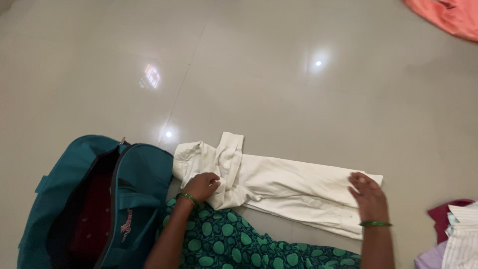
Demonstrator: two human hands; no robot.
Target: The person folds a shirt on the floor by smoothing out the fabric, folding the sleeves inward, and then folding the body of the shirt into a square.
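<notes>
1. The left hand (201,185) pinches a fold of the white cotton garment (279,184) at its bunched left end.
2. The right hand (368,195) lies flat and open on its right end.
3. The garment stretches across the grey tiled floor (259,74).
4. The open teal fabric duffel bag (134,194) lies just left; a pile of folded clothes (455,234) sits right.

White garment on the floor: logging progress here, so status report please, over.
Left hand gripping the bunched end of the white cloth garment. Right hand flat on its other end. Open teal fabric duffel bag beside it, nothing blocking.
</notes>
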